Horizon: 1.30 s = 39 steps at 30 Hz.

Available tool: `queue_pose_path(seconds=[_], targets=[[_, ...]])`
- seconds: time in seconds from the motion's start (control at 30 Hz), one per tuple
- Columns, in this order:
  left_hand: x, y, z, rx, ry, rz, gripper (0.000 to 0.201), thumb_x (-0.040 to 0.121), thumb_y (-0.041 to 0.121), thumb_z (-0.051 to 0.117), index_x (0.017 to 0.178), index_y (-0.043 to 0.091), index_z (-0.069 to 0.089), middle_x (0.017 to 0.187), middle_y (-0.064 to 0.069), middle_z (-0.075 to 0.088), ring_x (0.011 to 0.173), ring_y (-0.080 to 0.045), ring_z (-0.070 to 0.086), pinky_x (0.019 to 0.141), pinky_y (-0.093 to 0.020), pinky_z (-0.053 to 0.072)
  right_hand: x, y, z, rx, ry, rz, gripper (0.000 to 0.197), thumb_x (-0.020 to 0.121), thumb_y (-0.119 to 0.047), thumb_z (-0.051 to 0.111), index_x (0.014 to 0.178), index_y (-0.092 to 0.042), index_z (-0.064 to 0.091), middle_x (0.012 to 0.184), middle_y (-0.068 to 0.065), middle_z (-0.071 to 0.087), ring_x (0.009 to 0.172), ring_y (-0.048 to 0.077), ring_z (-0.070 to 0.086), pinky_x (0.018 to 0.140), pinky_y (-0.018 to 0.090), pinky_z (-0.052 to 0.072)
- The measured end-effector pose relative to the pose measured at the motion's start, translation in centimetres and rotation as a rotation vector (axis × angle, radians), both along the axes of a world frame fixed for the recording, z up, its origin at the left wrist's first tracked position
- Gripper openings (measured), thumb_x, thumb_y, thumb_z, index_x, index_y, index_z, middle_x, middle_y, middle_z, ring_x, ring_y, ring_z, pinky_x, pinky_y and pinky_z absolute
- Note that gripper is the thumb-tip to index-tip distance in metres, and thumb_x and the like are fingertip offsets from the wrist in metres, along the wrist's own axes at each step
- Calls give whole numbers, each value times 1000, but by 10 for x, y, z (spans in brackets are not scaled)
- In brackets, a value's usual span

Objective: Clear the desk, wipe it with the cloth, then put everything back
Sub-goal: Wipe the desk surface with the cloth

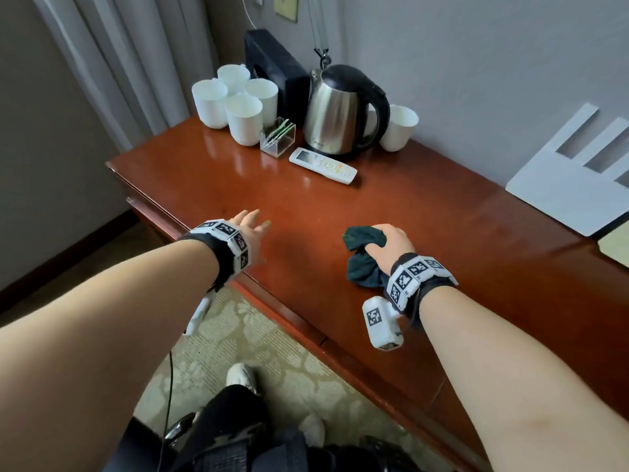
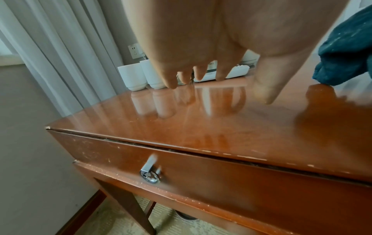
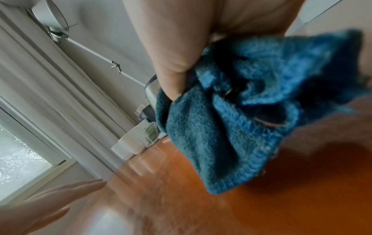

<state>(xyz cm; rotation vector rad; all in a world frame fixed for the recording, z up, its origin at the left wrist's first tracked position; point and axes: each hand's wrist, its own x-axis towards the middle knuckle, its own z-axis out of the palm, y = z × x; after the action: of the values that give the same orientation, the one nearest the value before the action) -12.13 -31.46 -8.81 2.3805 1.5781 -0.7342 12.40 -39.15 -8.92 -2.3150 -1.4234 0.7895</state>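
Note:
My right hand (image 1: 386, 240) grips a bunched dark teal cloth (image 1: 362, 257) just above the glossy red-brown desk (image 1: 408, 212) near its front edge; the right wrist view shows my thumb (image 3: 173, 63) pinching the cloth (image 3: 231, 119). My left hand (image 1: 250, 223) hovers over the desk's front left part, fingers (image 2: 267, 82) straight and spread, holding nothing. At the back of the desk stand several white cups (image 1: 238, 103), a steel kettle (image 1: 340, 110), a clear holder with tea packets (image 1: 277, 136), a white remote (image 1: 321, 165) and a black box (image 1: 272, 63).
Another white cup (image 1: 398, 127) stands right of the kettle. A white cut-out board (image 1: 575, 175) leans at the desk's right end. A closed drawer with a metal knob (image 2: 150, 172) sits under the desktop. Curtains (image 1: 112, 63) hang on the left; patterned carpet (image 1: 255, 335) lies below.

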Motion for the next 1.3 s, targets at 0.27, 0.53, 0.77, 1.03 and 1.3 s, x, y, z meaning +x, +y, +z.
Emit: queue_pose_path(seconds=[0.27, 0.53, 0.77, 1.03, 1.3], targets=[[-23, 65, -20, -52, 59, -40, 84, 89, 46, 56, 152, 26, 4, 159, -2, -6, 147, -24, -3, 119, -43, 14, -25, 30, -33, -152, -105, -138, 59, 92, -32, 54, 145, -20, 30, 152, 10, 20, 138, 31, 24, 114, 38, 24], [-69, 173, -25, -137, -7, -366, 72, 93, 51, 46, 149, 43, 1, 159, 1, -12, 147, -22, -6, 116, -44, 15, -78, 131, -32, -189, -184, -202, 53, 93, -28, 52, 143, -23, 35, 148, 7, 28, 134, 30, 29, 109, 37, 29], [-154, 247, -23, -149, 44, -428, 75, 94, 52, 42, 150, 36, -7, 158, 2, -16, 147, -19, -9, 119, -40, 13, -187, 204, -22, -237, -151, -43, 56, 92, -21, 53, 144, -21, 33, 150, 6, 25, 136, 30, 26, 112, 34, 24], [-209, 287, -20, -82, -24, -170, 88, 89, 47, 55, 152, 22, -1, 159, -3, -1, 147, -24, 0, 119, -44, 14, -281, 226, 2, -242, 2, 350, 51, 85, -9, 58, 134, -21, 49, 138, 7, 41, 127, 25, 40, 108, 32, 34], [-211, 297, 14, -38, -107, -196, 80, 93, 38, 53, 152, 21, 1, 159, -1, 2, 147, -22, 0, 119, -44, 14, -307, 248, 26, -108, -16, 316, 51, 84, -10, 60, 132, -21, 49, 135, 6, 41, 125, 24, 43, 108, 35, 35]])
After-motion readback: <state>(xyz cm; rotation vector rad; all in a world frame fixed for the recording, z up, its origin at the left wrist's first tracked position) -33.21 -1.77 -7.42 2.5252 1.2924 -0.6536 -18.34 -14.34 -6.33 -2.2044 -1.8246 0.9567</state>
